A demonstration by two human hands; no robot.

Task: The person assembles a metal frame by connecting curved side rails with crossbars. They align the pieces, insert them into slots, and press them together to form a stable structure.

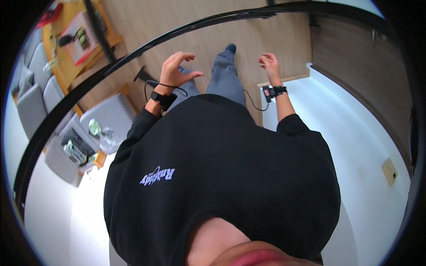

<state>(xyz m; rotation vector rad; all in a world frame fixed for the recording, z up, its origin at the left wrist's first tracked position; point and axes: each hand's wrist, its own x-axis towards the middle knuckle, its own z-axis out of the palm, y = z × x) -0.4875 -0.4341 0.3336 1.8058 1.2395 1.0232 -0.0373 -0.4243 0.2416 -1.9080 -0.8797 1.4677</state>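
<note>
My left hand (175,70) is held out in front of my body, its thumb and fingers apart in a curved shape with nothing between them. On that wrist sits a black strapped device (163,98) with a thin black cable looping from it. My right hand (270,65) hangs out to the right over the floor, its fingers loosely bent and apart, holding nothing. A second black strapped device (274,91) with a cable is on the right wrist. Neither hand touches an object; my grey trouser legs (222,73) are between them.
At upper left a wooden table (66,75) carries a pink-edged tray (86,37). Grey chairs (108,113) stand around it, with plastic bags (108,138) on one. A white wall (346,119) with a plate (389,172) and a dark door (355,57) lie right. A black curved bar (195,27) crosses the view.
</note>
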